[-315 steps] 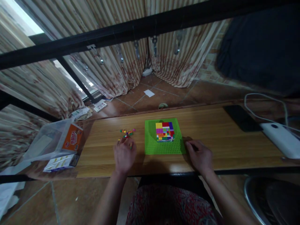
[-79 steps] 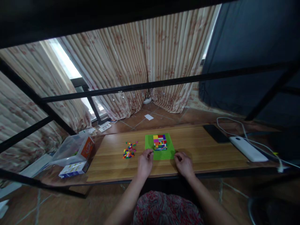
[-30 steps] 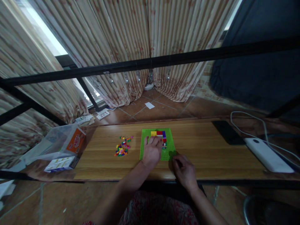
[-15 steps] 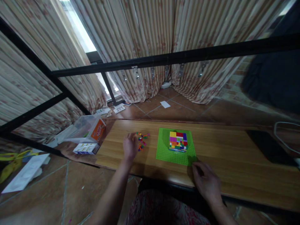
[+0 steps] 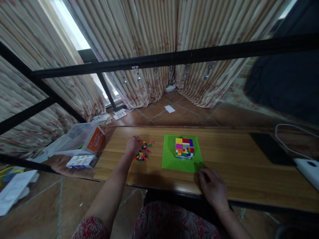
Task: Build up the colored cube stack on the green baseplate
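Observation:
Fingers bent downward, my left hand [image 5: 133, 145] hovers at the far left edge of a scatter of small colourful toy bricks [image 5: 142, 155] on the wooden table. Its fingertips are close together; whatever is between them is too small to make out. My right hand [image 5: 213, 187] rests at the table's front edge, fingers curled, fingertips on the near right corner of a green studded baseplate [image 5: 169, 159]. On that plate stands a low, squarish build of multicoloured bricks [image 5: 184, 148], with yellow, red, purple and pink on top.
A black phone-like slab [image 5: 271, 149] and a white device [image 5: 307, 171] with a cable lie on the right. Left of the table are a clear plastic bin [image 5: 74, 137], an orange box [image 5: 96, 139] and a white carton [image 5: 81, 161]. A black metal bar [image 5: 174, 58] crosses beyond the table.
My left hand has moved to the far left side of the loose bricks, uncovering more of them. The right hand stays at the baseplate's corner. The view has shifted slightly to the right.

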A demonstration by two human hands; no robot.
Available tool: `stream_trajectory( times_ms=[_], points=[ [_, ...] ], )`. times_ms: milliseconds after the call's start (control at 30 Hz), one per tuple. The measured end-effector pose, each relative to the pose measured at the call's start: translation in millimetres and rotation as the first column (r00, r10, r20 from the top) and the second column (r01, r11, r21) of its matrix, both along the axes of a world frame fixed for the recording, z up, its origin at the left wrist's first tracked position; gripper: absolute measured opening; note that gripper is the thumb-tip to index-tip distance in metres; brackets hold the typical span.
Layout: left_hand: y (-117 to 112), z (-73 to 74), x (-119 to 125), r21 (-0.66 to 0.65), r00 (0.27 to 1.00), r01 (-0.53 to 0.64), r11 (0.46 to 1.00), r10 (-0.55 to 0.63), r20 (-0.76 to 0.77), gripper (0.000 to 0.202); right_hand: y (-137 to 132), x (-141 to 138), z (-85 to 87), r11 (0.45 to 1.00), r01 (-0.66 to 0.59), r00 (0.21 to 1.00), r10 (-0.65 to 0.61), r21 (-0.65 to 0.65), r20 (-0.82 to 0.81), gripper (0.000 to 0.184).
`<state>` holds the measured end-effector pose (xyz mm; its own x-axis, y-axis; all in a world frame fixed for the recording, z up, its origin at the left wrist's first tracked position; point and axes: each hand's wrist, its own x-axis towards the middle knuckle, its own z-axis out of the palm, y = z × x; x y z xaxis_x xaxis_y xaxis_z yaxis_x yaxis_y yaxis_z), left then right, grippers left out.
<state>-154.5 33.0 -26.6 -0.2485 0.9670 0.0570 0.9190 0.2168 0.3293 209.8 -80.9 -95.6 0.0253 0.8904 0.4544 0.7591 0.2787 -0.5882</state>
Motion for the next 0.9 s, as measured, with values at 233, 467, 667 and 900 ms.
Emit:
stream_trajectory(
  times_ms=[233, 467, 667, 900],
  points=[
    [-22.8, 12.6, 33.7, 0.163, 0.992, -0.008, 0.987, -0.013, 0.126, 0.021, 0.8, -2.7, 2.9, 1.0, 0.005, 1.0, -0.005, -0.016, -0.026, 0.019],
    [-48.9, 8.2, 112.8, 0.455, 0.7, 0.096, 0.885, -0.385, 0.602, 0.011, 0.9, -4.3, 6.2, 0.999, 0.009, 0.999, -0.01, -0.035, -0.033, 0.019],
    [-56.3, 10.6, 150.1, 0.369, 0.574, 0.196, 0.909, -0.411, 0.708, 0.013, 1.6, -4.5, 6.1, 0.999, 0.014, 1.0, -0.015, -0.045, -0.011, 0.019],
    [-52.9, 14.0, 168.1, 0.388, 0.599, 0.251, 0.887, -0.457, 0.657, 0.014, 1.3, -4.9, 7.4, 0.998, -0.001, 1.0, -0.001, -0.061, -0.019, 0.019]
  ],
)
